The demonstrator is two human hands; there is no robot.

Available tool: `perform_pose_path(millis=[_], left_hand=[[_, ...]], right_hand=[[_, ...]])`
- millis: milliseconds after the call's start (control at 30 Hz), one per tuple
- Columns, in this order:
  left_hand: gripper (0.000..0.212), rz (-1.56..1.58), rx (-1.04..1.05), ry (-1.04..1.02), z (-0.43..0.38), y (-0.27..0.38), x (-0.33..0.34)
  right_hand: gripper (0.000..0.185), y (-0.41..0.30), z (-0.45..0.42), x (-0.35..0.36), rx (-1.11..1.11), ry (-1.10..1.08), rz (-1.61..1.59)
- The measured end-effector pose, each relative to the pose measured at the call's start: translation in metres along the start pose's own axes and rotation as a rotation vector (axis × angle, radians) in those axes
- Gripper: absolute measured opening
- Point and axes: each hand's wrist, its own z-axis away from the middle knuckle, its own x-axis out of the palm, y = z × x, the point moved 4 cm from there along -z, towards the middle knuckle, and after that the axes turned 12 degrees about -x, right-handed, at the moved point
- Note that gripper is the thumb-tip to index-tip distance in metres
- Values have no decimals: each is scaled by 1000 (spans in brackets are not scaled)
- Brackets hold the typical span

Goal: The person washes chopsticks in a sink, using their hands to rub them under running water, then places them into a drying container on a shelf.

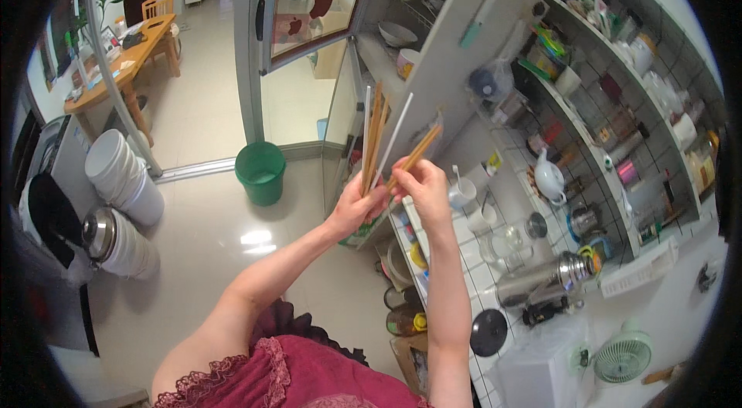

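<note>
My left hand (355,208) is wrapped round the lower ends of a bundle of chopsticks (375,130). Several brown ones stand close together, with a white stick (367,118) along the left side and another white stick (395,133) leaning out to the right. Between the thumb and fingers of my right hand (428,188) are a few brown chopsticks (422,148), tilted up to the right; their exact number is hard to tell. The two hands are close together, with the right fingertips beside the left hand. Both are in front of a tall cabinet (446,66).
The cabinet's upper door (316,2) stands open, with bowls (397,34) inside. A green bucket (260,173) is on the floor at left, past it stacked white buckets (119,176). Along the right, a tiled counter holds cups (462,192), a steel thermos (536,283) and a black lid (488,331).
</note>
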Motion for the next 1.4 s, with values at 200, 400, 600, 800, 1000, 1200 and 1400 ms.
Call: perform_pose_path(millis=[200,400,600,800,1000,1200,1400], left_hand=[[16,-20,296,186,-140,18,-104],[20,-11,276,307,-252,41,-148],[15,248,195,215,-339,48,-154],[16,564,-161,-2,-409,32,-155],[16,506,-234,86,-436,2,-160],[19,622,-256,-15,-444,-1,-147],[20,577,-273,-15,-446,-2,-145]], right_hand=[[9,33,-142,60,-541,180,736],[16,66,-249,83,-718,135,1176],[18,106,-321,62,-765,81,1363],[9,135,-383,19,-566,163,1349],[9,165,-421,-27,-253,231,1267],[23,197,-442,-76,299,282,1124],[22,211,-449,-87,591,369,1177]])
